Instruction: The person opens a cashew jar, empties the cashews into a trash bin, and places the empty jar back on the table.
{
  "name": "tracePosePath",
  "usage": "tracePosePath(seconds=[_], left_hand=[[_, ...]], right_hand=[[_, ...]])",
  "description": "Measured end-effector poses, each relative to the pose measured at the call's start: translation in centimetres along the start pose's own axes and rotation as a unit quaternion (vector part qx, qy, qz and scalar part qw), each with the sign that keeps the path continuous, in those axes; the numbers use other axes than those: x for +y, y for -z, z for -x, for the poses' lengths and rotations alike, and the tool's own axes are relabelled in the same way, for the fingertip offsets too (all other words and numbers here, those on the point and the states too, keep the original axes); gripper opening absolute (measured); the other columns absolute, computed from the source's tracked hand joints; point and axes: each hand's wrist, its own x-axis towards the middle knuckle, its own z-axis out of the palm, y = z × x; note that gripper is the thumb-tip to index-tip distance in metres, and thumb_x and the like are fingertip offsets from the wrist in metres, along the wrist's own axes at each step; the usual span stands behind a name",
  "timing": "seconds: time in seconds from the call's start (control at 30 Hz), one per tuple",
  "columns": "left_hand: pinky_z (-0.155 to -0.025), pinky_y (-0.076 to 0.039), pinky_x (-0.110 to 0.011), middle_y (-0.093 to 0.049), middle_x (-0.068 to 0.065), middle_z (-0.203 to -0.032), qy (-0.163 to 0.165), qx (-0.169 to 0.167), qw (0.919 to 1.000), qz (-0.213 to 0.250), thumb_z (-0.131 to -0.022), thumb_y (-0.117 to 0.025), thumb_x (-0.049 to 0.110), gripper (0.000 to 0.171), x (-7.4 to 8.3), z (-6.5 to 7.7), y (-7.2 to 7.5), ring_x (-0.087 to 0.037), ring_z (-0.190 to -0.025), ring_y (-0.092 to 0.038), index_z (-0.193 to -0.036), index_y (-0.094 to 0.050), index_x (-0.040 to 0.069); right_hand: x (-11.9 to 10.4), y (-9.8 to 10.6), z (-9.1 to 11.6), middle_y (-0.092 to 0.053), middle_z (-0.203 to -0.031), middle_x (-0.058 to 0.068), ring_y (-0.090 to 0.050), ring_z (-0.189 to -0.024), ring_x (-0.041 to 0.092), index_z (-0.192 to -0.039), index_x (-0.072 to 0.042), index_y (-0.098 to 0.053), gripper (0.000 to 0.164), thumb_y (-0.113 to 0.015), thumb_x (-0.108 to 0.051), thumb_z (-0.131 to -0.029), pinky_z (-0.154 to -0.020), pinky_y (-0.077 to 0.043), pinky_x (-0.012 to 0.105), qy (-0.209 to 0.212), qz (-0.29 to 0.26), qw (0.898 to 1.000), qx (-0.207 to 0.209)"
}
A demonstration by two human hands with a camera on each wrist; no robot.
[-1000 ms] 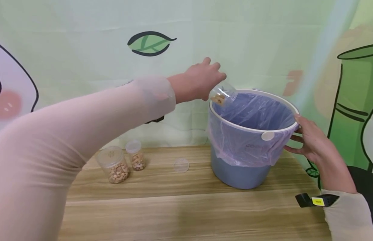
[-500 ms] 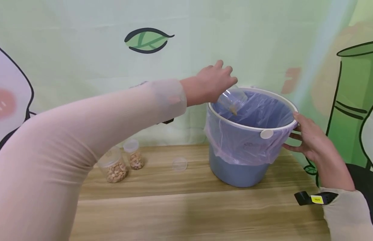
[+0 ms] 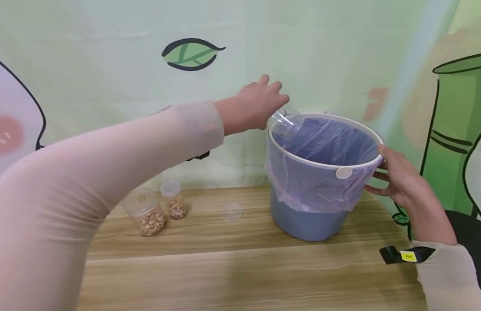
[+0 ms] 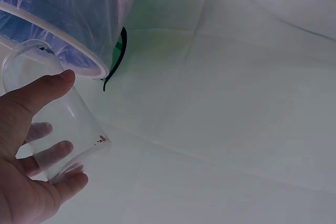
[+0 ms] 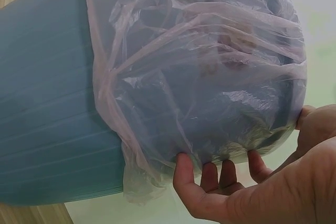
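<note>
Big lidded jar (image 3: 144, 212) left | slimmer jar (image 3: 174, 200) just beside | clear disc (image 3: 233, 212) flat on the table (image 3: 209, 276) | left hand (image 3: 257, 103) gripping a see-through jar (image 3: 288, 122), tilted at the lined bin (image 3: 311, 222)'s left rim | right hand (image 3: 401, 179) holding the bin's right side

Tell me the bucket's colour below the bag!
The bucket is greyish blue, clearest in the head view.

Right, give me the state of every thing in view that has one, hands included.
Held jar: uncapped, tilted toward the bin, a few brown specks showing.
Bin: uncovered, lined.
Bag: folded over the bin's rim.
Big nut jar: capped, upright, partly filled.
Small nut jar: capped, upright, partly filled.
Loose lid: lying flat.
Left hand: gripping the held jar.
Right hand: holding the bin's rim.
</note>
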Motion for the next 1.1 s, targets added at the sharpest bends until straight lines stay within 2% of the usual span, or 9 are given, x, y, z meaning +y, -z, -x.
tracePosePath(seconds=[0.23,0.6,0.87,1.1], left_hand=[[-0.090,-0.054,-0.045,-0.047,-0.018,-0.140,0.035,-0.017,0.9983,0.043,-0.086,-0.080,0.019,0.068,-1.5,1.0,-0.7,-0.041,-0.124,-0.041,-0.145,-0.048,0.011],[-0.085,-0.056,-0.050,-0.049,-0.020,-0.134,0.083,-0.004,0.9909,0.106,-0.085,-0.082,0.024,0.071,-4.0,3.2,-2.9,-0.044,-0.117,-0.044,-0.145,-0.047,0.006],[-0.084,-0.053,-0.053,-0.053,-0.020,-0.125,0.111,0.009,0.9865,0.120,-0.086,-0.080,0.032,0.071,-5.7,4.7,-4.2,-0.044,-0.105,-0.049,-0.142,-0.046,0.002],[-0.084,-0.054,-0.051,-0.057,-0.018,-0.122,0.137,0.017,0.9763,0.167,-0.086,-0.080,0.039,0.074,-6.2,5.4,-5.0,-0.039,-0.100,-0.058,-0.141,-0.046,0.003]], right_hand=[[0.3,0.2,0.0,-0.044,-0.115,0.004,-0.049,-0.106,0.023,-0.120,-0.020,-0.054,0.045,-0.041,-0.060,-0.103,-0.079,-0.059,0.043,0.001,0.007,1.000,0.002],[0.3,0.5,0.3,-0.046,-0.112,0.002,-0.054,-0.101,0.020,-0.119,-0.020,-0.054,0.042,-0.045,-0.058,-0.103,-0.076,-0.059,0.042,0.000,-0.014,1.000,0.005],[0.3,0.5,0.5,-0.048,-0.110,0.001,-0.056,-0.099,0.018,-0.116,-0.021,-0.057,0.040,-0.047,-0.058,-0.102,-0.075,-0.060,0.042,0.004,-0.016,1.000,0.008],[0.2,1.0,0.9,-0.049,-0.109,0.000,-0.056,-0.098,0.018,-0.115,-0.022,-0.059,0.040,-0.046,-0.058,-0.103,-0.075,-0.060,0.042,0.002,-0.016,1.000,0.012]])
